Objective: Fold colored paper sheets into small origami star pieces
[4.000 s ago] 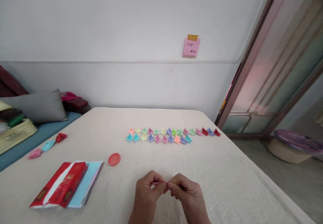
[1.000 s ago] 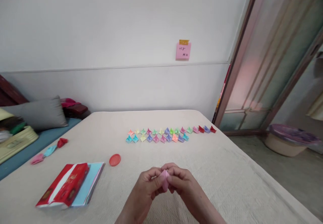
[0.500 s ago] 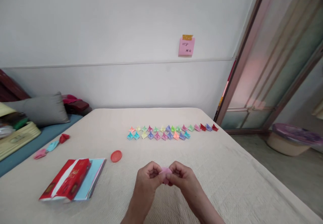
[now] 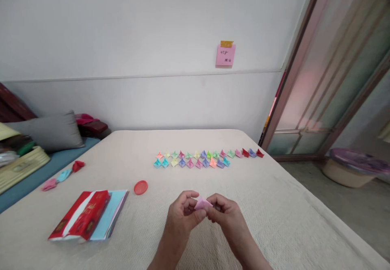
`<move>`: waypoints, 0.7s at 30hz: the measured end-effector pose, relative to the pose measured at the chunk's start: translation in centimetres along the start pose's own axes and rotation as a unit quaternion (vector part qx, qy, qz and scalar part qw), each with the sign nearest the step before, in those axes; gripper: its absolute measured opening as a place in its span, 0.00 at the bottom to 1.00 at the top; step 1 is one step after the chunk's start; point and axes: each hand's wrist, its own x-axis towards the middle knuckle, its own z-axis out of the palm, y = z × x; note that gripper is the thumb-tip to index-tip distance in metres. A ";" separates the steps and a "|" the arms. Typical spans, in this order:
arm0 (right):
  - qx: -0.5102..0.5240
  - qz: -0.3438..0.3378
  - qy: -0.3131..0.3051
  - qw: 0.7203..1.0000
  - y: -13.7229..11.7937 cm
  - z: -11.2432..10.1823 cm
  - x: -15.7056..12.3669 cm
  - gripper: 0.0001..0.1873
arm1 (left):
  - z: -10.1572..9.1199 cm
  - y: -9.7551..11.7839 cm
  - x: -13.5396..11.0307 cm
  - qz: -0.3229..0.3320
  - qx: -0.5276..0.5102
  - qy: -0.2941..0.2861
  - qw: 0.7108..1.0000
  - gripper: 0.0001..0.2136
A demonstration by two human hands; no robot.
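Pink folded paper piece [image 4: 201,204], nearest, held at centre between my left hand [image 4: 184,211] and right hand [image 4: 226,212]: both hands nearly closed, fingertips pinching its edges, one point showing. Left: red packet [image 4: 84,215] on blue paper sheets [image 4: 117,209], then red round lid [image 4: 140,187]. Far: two rows of multicoloured folded paper pieces [image 4: 195,159].

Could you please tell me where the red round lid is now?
In the head view, the red lid lies right of the red packet, left of the left hand.
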 end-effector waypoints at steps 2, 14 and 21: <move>-0.030 -0.015 0.014 0.999 0.2 0.2 0.0 0.09 | 0.1 0.1 -0.1 0.001 0.026 0.005 1.000 0.08; -0.002 0.012 -0.031 0.999 0.2 0.3 -0.2 0.11 | 0.5 1.1 -0.3 0.024 0.086 0.063 0.994 0.08; 0.055 0.029 0.034 0.997 1.0 0.7 -0.2 0.12 | 1.3 0.4 -0.2 0.018 0.046 0.066 0.997 0.04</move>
